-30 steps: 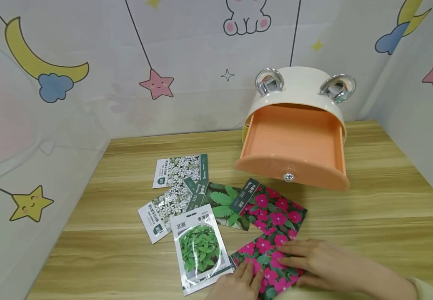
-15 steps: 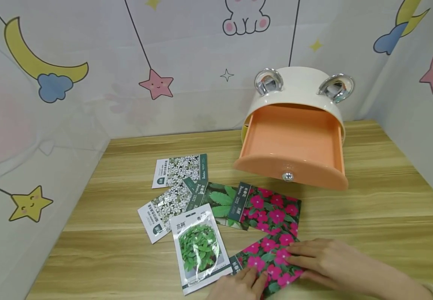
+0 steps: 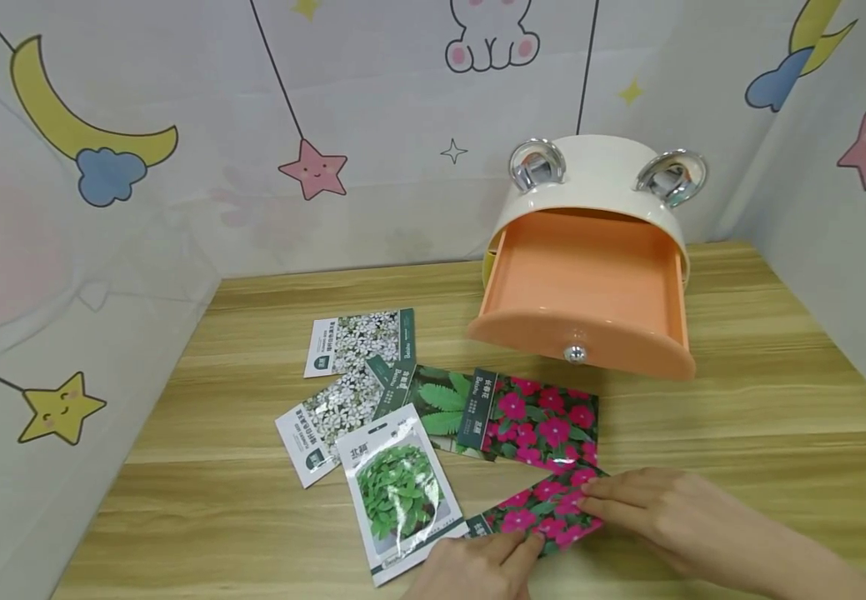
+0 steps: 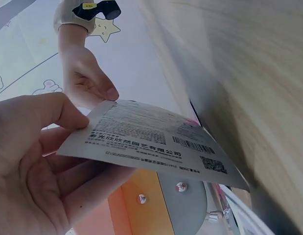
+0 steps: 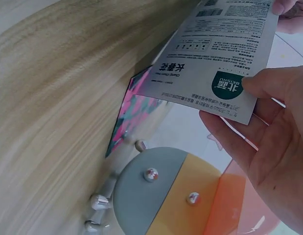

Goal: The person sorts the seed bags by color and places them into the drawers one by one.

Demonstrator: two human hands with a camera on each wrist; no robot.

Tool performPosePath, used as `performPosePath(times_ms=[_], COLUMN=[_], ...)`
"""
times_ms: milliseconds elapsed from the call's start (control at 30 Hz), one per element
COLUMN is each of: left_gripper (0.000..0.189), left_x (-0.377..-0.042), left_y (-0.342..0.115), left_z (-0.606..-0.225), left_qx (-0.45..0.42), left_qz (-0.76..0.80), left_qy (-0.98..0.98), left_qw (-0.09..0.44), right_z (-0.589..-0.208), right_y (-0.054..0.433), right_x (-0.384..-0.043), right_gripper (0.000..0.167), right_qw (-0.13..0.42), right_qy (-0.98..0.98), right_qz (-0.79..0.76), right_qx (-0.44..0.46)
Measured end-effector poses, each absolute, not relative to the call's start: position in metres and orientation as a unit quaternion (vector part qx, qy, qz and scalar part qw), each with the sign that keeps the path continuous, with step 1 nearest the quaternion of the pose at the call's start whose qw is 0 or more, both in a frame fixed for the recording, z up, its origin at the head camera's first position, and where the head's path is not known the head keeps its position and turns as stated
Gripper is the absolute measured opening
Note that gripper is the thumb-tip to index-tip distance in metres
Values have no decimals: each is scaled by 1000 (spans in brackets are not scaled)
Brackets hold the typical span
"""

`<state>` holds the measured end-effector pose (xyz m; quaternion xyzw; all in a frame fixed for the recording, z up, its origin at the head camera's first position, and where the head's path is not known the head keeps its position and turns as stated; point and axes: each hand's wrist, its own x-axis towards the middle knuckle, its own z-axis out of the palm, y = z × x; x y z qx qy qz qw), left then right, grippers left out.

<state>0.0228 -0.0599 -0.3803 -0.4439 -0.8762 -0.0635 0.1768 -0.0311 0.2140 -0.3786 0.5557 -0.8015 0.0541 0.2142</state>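
A seed packet with pink flowers (image 3: 533, 515) is held by both hands at the front of the table, its near edge tilted up. My left hand (image 3: 473, 568) pinches its near left part, thumb on the printed white back (image 4: 146, 129) in the left wrist view. My right hand (image 3: 661, 507) pinches the right end, with the thumb by a green round logo in the right wrist view. Just beyond lies a second pink-flower packet (image 3: 548, 421), partly over a green-leaf packet (image 3: 440, 398). A white packet picturing a leafy green plant (image 3: 401, 500) lies left of the held one.
Two white-flower packets, one farther back (image 3: 365, 340) and one nearer (image 3: 338, 412), lie to the left. At the back right stands a white rounded cabinet (image 3: 605, 171) with silver ear-like rings. Its orange drawer (image 3: 583, 287) is pulled out toward me, with nothing in it.
The held packet's near edge has come up off the table, and both hands have turned with it. The second pink-flower packet has swung slightly, lying straighter. The leafy green packet has shifted slightly.
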Motion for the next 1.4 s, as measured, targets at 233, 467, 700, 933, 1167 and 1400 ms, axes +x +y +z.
performPosePath(times_ms=[233,467,700,933,1167,1400], left_gripper=[38,45,59,58,42,11], left_x=[20,17,14,13,12,11], left_y=[-59,-62,-67,-71,-72,-72], left_z=[-377,-375,-367,-355,-345,-332], left_qx=[-443,-447,-450,-451,-448,-443], left_qz=[-72,-77,-115,-137,-136,-160], left_qy=[-868,-860,-862,-858,-861,-856], left_qw=[212,233,205,204,199,214], right_z=[-369,-363,-358,-347,-325,-310], right_y=[217,218,218,219,219,221], right_x=[-26,-23,-19,-12,-4,3], right_gripper=[57,54,51,43,72,73], right_qw=[204,203,219,221,207,189], right_qy=[-815,-816,-812,-812,-826,-842], right_qz=[64,76,79,98,105,110], right_qx=[538,536,535,531,514,492])
